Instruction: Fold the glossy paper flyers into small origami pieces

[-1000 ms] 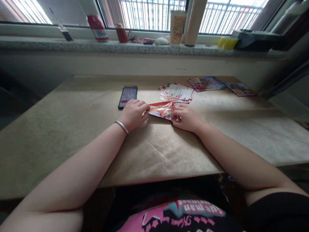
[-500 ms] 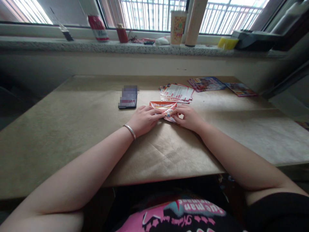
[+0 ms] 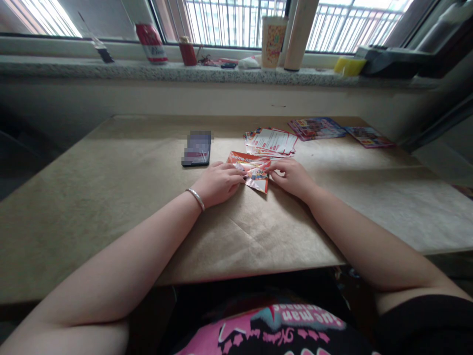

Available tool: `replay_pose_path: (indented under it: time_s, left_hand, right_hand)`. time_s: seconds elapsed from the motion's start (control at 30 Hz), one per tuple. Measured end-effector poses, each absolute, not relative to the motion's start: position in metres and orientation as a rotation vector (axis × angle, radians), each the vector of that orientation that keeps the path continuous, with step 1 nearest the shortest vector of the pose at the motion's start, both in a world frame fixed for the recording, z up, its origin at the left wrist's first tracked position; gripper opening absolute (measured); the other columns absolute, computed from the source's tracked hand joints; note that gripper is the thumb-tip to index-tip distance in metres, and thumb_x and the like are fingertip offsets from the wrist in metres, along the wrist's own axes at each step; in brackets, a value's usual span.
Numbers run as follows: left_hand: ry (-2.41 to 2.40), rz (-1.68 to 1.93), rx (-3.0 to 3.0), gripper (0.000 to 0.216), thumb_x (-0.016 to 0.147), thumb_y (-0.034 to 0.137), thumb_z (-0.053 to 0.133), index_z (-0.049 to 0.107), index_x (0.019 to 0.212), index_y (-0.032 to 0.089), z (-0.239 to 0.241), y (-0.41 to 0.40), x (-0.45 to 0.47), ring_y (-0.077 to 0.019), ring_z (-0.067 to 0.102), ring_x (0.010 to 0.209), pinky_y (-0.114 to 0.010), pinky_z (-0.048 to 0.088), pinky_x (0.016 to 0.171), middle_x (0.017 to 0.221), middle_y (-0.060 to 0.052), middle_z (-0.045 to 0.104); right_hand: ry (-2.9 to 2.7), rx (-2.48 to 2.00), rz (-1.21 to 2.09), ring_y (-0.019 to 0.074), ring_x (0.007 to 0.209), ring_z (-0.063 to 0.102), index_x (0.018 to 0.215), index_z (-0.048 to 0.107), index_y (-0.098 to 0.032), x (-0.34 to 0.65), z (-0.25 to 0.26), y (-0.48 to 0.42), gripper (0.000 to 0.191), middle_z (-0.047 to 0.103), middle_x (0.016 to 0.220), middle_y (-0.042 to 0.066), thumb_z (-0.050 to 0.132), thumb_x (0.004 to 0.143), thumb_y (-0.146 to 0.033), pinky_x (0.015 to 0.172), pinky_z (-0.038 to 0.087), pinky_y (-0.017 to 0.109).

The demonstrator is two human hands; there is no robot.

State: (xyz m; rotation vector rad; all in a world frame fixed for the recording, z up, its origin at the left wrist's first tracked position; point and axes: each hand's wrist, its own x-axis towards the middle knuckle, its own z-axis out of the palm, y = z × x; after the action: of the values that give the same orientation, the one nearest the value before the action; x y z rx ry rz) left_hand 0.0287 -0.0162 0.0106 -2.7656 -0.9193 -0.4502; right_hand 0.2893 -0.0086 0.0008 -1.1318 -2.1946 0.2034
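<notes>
A partly folded sheet of printed paper (image 3: 256,173), orange and white, lies on the table between my hands. One corner of it points down toward me. My left hand (image 3: 220,183) rests over its left side, fingers stretched out and pressing it down; a silver bangle circles that wrist. On the other side, my right hand (image 3: 291,176) pinches the sheet's right edge between thumb and fingers. Just behind the folded sheet lies a fanned pile of printed leaflets (image 3: 271,141), white with red and orange edges.
A dark phone (image 3: 197,149) lies left of the leaflets. Further back on the right are colourful printed sheets (image 3: 317,128) and another such stack (image 3: 369,136). The windowsill (image 3: 221,74) holds a red can (image 3: 151,43), a red bottle (image 3: 187,51), a patterned cup (image 3: 273,43) and a yellow object (image 3: 349,66).
The folded paper has turned slightly, and its lower corner now shows uncovered. My right hand has shifted a little right to its edge; my left hand has slid slightly left.
</notes>
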Motion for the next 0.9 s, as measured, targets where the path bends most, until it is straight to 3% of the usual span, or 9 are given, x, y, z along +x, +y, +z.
replay_pose_path:
  time_s: [0.17, 0.4, 0.6, 0.8, 0.9]
  left_hand:
    - [-1.153, -0.346, -2.703, 0.029, 0.095, 0.032, 0.046, 0.072, 0.101, 0.020, 0.014, -0.021, 0.034, -0.0233, 0.066, 0.099, -0.039, 0.046, 0.089, 0.106, -0.007, 0.073]
    - [-1.377, -0.305, -2.662, 0.047, 0.097, 0.048, 0.044, 0.057, 0.134, 0.023, 0.006, -0.033, 0.049, -0.0296, 0.053, 0.123, -0.049, 0.037, 0.106, 0.134, -0.009, 0.060]
    - [-1.426, -0.167, -2.730, 0.050, 0.099, 0.044, 0.042, 0.045, 0.145, 0.024, 0.004, -0.031, 0.047, -0.0327, 0.039, 0.137, -0.051, 0.031, 0.113, 0.151, -0.007, 0.044]
    - [-1.167, -0.300, -2.748, 0.039, 0.097, 0.020, 0.041, 0.064, 0.126, 0.034, 0.003, -0.018, 0.032, -0.0245, 0.052, 0.121, -0.044, 0.037, 0.106, 0.131, 0.000, 0.063]
    - [-1.164, -0.343, -2.757, 0.031, 0.096, 0.030, 0.048, 0.069, 0.118, 0.031, 0.007, -0.020, 0.031, -0.0237, 0.058, 0.110, -0.041, 0.042, 0.097, 0.122, -0.002, 0.068]
  right_hand:
    - [-2.309, -1.176, 0.228, 0.0184, 0.075, 0.066, 0.090, 0.077, -0.023, 0.283, 0.003, -0.016, 0.019, 0.075, 0.085, 0.005, 0.060, 0.084, -0.022, 0.073, 0.050, 0.031]
    - [-2.378, -0.899, 0.283, 0.0186, 0.090, 0.068, 0.097, 0.076, -0.024, 0.277, 0.004, -0.021, 0.021, 0.074, 0.095, 0.006, 0.058, 0.087, -0.023, 0.085, 0.053, 0.032]
    - [-2.321, -0.880, 0.139, 0.0218, 0.098, 0.066, 0.098, 0.075, -0.023, 0.285, -0.001, -0.011, 0.020, 0.075, 0.097, 0.007, 0.060, 0.086, -0.024, 0.091, 0.052, 0.037]
    - [-2.391, -0.872, 0.241, 0.0218, 0.101, 0.065, 0.106, 0.072, -0.024, 0.293, 0.004, -0.007, 0.022, 0.074, 0.106, 0.005, 0.058, 0.090, -0.028, 0.094, 0.048, 0.040]
    - [-2.450, -0.819, 0.296, 0.0223, 0.106, 0.064, 0.110, 0.070, -0.025, 0.294, 0.007, -0.008, 0.025, 0.072, 0.112, 0.005, 0.062, 0.087, -0.031, 0.098, 0.046, 0.042]
